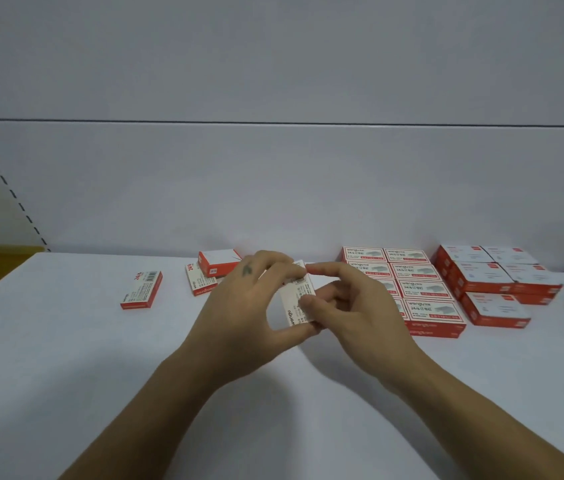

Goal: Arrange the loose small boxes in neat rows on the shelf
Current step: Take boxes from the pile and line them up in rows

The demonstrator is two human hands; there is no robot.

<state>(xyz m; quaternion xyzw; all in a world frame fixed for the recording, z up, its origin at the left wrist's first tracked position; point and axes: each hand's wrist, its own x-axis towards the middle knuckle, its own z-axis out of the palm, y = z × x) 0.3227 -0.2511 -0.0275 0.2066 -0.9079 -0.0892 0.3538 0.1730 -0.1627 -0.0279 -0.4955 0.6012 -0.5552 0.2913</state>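
— Holding anything?
— Yes: gripping one small box (296, 299) with both. Left hand (239, 299) curled round its left edge, right hand (360, 306) pinching the right edge between thumb and fingertips. Raised just over the shelf (100, 358), barcode side up.
— Why turned like that?
— Probably to flip it label-up, matching the neat rows (422, 289) just beside.
— And the rest?
— Lying loose well to the left: a single box (142, 290), then a crooked pair (214, 268), one propped on the other. Likely next in line.

light: even, soft | shadows: faint under arms | edges: curved, wide-angle | right edge: blurred
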